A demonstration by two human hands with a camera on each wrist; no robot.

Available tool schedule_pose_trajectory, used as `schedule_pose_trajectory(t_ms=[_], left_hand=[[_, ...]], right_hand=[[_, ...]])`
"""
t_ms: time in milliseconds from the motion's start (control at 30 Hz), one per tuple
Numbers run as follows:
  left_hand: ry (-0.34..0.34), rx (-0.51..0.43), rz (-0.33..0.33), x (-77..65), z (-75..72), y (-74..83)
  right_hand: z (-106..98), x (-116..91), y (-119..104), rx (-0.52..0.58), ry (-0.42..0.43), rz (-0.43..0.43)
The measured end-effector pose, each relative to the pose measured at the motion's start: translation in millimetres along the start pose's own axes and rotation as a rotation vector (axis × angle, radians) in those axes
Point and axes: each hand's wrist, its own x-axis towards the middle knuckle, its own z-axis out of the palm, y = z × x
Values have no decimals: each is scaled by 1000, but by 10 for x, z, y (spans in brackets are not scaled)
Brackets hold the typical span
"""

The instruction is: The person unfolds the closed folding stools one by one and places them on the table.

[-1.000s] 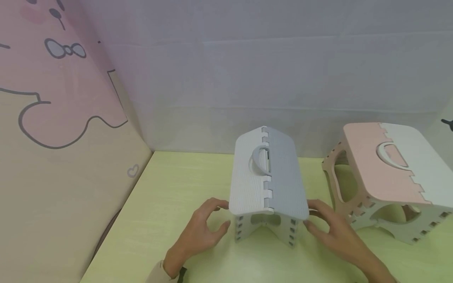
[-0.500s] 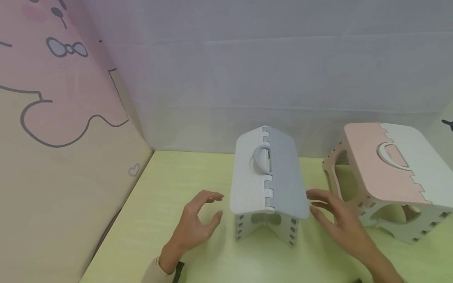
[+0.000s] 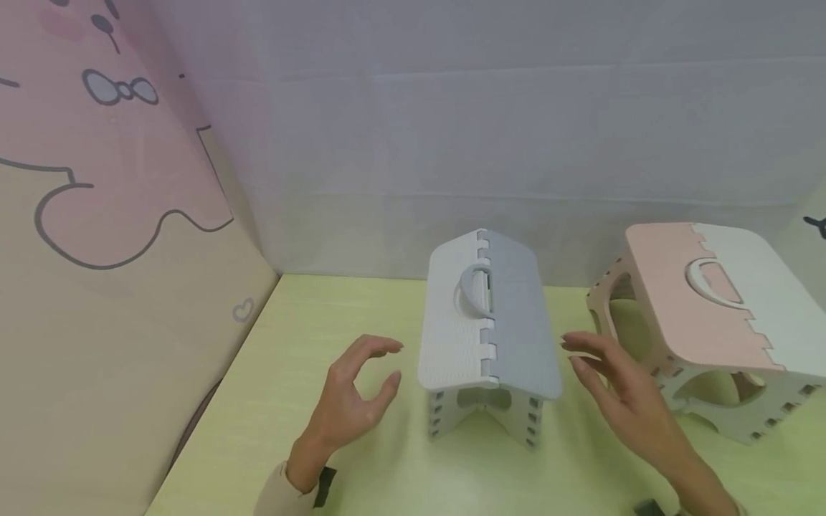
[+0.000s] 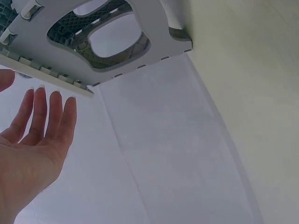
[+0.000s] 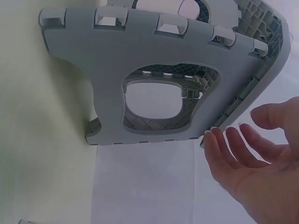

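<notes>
A grey and white folding stool (image 3: 452, 337) stands half unfolded on the table, its two top panels sloping down from the middle hinge like a roof. A curved handle (image 3: 476, 290) sticks up at that hinge. To the left of the stool is my left hand (image 3: 351, 401), fingers and thumb loosely bent, apart from it and holding nothing. My right hand (image 3: 629, 401) is on the other side, close to the grey panel, also with nothing in it. The right wrist view shows the stool's grey leg panel (image 5: 107, 51) beyond my bent fingers.
A pink and white folding stool (image 3: 684, 301), fully unfolded, stands at the right, just behind my right hand. The yellow-green table (image 3: 323, 315) meets a pale cloth wall (image 3: 413, 143) at the back. A printed curtain (image 3: 129, 322) borders the left.
Both hands have moved away from the grey and white stool's front edges, the left outward to the left, the right outward to the right, and both slightly farther forward. The stool has stayed put.
</notes>
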Motion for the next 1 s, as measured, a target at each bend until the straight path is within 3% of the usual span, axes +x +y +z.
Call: schedule_pose_trajectory(t_ms=[267,600,1000], left_hand=[[36,-5,12,85,-1,56],[64,-32,46,212,52,151],[66,-60,66,324,134,240]], right_hand=[[25,65,-49,45,6,-21],[53,193,-124,104,51,-195],[98,270,-209,96,53,-198]])
